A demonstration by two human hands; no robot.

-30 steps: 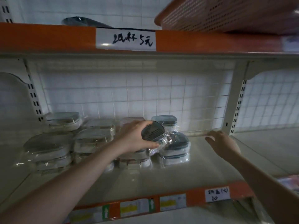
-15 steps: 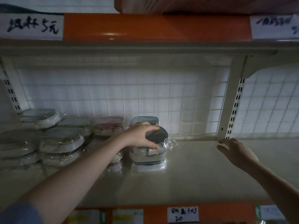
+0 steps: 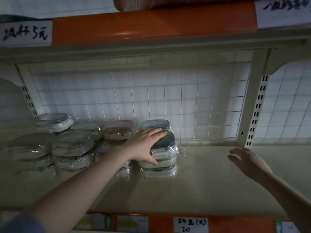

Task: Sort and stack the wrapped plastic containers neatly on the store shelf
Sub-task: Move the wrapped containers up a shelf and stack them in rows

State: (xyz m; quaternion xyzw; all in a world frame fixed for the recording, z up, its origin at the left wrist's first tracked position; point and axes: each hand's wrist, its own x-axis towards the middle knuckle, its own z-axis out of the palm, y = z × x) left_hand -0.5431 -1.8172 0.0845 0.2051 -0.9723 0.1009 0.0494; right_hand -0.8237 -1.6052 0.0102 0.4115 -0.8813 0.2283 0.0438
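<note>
A: Where do we find the wrapped containers?

B: We see them on the cream store shelf (image 3: 193, 187), grouped at its left half against the wire grid back (image 3: 168, 98). The front stack (image 3: 161, 158) at the right end of the group carries a dark-lidded container (image 3: 165, 142) on top.

A: What are our hands doing?

B: Our left hand (image 3: 146, 145) lies flat on that dark lid, fingers straight and spread across it, thumb down the near side of the stack. Our right hand (image 3: 247, 162) hovers above the bare shelf to the right of the stack, well apart from it, fingers loosely curled and holding nothing.

A: Anything else?

B: A handwritten price label (image 3: 191, 224) sits on the shelf's orange front edge, below the stack.
</note>
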